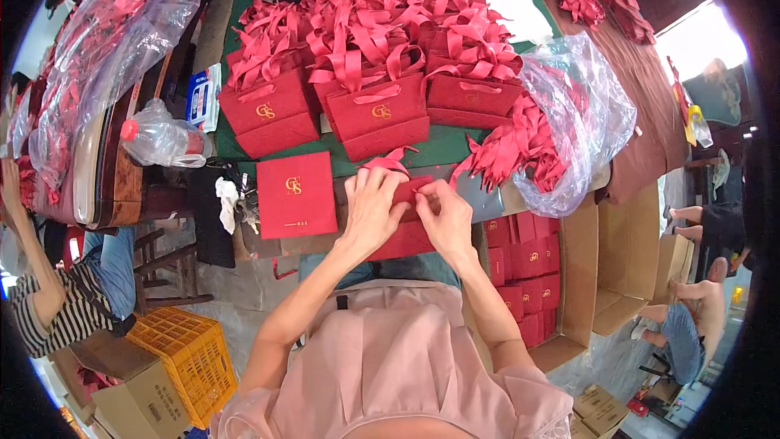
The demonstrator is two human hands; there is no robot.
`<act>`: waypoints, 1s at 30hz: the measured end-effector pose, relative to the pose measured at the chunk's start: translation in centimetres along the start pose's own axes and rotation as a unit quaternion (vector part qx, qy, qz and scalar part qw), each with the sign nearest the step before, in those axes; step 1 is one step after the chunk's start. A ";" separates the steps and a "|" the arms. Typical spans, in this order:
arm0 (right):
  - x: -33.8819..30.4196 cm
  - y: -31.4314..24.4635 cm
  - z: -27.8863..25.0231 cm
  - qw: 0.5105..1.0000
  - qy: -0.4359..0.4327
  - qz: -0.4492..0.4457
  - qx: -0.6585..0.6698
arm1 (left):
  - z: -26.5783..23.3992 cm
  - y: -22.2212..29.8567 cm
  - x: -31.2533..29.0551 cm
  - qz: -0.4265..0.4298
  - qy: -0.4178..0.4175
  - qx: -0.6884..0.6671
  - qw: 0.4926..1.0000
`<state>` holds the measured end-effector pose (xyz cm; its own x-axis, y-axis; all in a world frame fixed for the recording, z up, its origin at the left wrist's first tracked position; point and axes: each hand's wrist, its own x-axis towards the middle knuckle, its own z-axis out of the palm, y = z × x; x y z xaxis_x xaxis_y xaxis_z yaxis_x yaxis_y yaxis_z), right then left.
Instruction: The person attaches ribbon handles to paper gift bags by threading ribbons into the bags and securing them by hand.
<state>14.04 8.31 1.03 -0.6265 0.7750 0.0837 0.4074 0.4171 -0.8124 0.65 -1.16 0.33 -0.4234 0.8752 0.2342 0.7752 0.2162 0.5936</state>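
Note:
At the table's near edge, a red paper gift bag (404, 242) is between my two hands. My left hand (372, 202) lies over its left side, fingers bent down on it and thumb toward the middle. With thumb and forefinger together, my right hand (445, 215) pinches at the bag's upper edge; any small part between the tips is hidden. A loop of red ribbon (390, 162) rises behind my left fingers. Left of my hands lies a flat red bag (297, 195) with a gold emblem. Loose red ribbons (520, 150) spill from a clear plastic bag (597, 114) on the right.
Rows of ribbon-handled red bags (378, 114) stand behind my hands. An open carton (577, 276) with packed red bags is below right. A plastic bottle (166, 136) lies at left, near a blue-white packet (203, 97). A yellow crate (183, 362) stands lower left; people sit on both sides.

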 end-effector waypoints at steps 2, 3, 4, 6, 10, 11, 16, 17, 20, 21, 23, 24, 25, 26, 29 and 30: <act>0.3 0.0 0.0 1.000 0.001 0.020 0.008 | 0.1 0.1 -0.2 0.004 -0.005 -0.016 1.000; 0.4 0.0 0.1 0.999 -0.002 0.035 0.020 | 0.1 0.1 -0.2 0.009 -0.011 -0.033 0.999; 0.5 -0.1 0.1 0.998 -0.005 0.051 0.033 | 0.1 0.1 -0.3 0.008 -0.011 -0.032 0.999; 0.6 -0.1 0.1 0.998 -0.003 0.052 0.036 | 0.1 0.3 -0.3 0.005 0.003 -0.037 0.999; 0.8 -0.9 0.2 0.999 -0.002 0.047 0.022 | 0.2 0.5 -0.3 0.001 0.016 -0.047 0.999; 0.8 -1.0 0.2 0.999 -0.002 0.047 0.022 | 0.2 0.6 -0.3 0.003 0.027 -0.042 0.999; 1.1 -1.7 0.2 0.998 0.004 0.059 0.005 | 0.7 1.0 -0.7 0.007 0.059 -0.023 0.998; 1.1 -1.8 0.2 0.998 0.004 0.059 0.005 | 0.8 1.1 -0.7 0.007 0.073 -0.025 0.997; 1.2 -2.2 0.2 0.997 -0.011 0.079 0.013 | 1.0 1.3 -1.0 0.015 0.093 -0.024 0.995; 1.2 -2.2 0.2 0.997 -0.013 0.080 0.007 | 1.1 1.4 -1.1 0.023 0.100 -0.022 0.994; 1.2 -2.0 0.2 0.997 -0.015 0.080 0.001 | 1.1 1.2 -1.0 0.014 0.105 -0.021 0.994; 1.1 -1.6 0.3 0.997 -0.012 0.064 0.040 | 0.9 1.0 -0.9 0.000 0.094 -0.035 0.995; 1.0 -1.4 0.4 0.996 -0.009 0.049 0.079 | 0.5 0.8 -0.9 -0.014 0.083 -0.048 0.995; 0.9 -1.4 0.4 0.996 -0.010 0.048 0.079 | 0.1 0.7 -0.7 -0.022 0.058 -0.063 0.996; 0.9 -1.4 0.4 0.996 0.010 0.046 0.077 | -0.2 0.5 -0.5 -0.004 0.037 -0.067 0.997; 1.0 -1.2 0.4 0.999 0.006 0.012 0.044 | -0.2 0.3 -0.5 -0.004 0.037 -0.068 0.997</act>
<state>12.69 8.45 1.85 -0.6093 0.7899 0.0695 0.3620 0.3551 -0.8619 0.98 -1.59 0.56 -0.4666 0.8384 0.2816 0.7032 0.1586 0.6930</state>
